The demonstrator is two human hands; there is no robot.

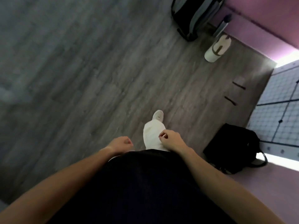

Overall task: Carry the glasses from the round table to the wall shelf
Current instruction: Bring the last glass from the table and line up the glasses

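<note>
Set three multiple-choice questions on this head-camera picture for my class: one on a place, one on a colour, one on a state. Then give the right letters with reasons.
1. Where does the black bag lie?
A. on the floor by the wall on the right
B. on a chair
C. on a table

2. What colour is the cap on the floor?
A. red
B. white
C. blue

3. What do the left hand and right hand hold?
A. a glass each
B. one glass together
C. no glass that shows

Answers: 1 A, it sits on the floor at the right wall. 2 B, the cap is white. 3 C, the fingers are curled with no glass visible.
</note>
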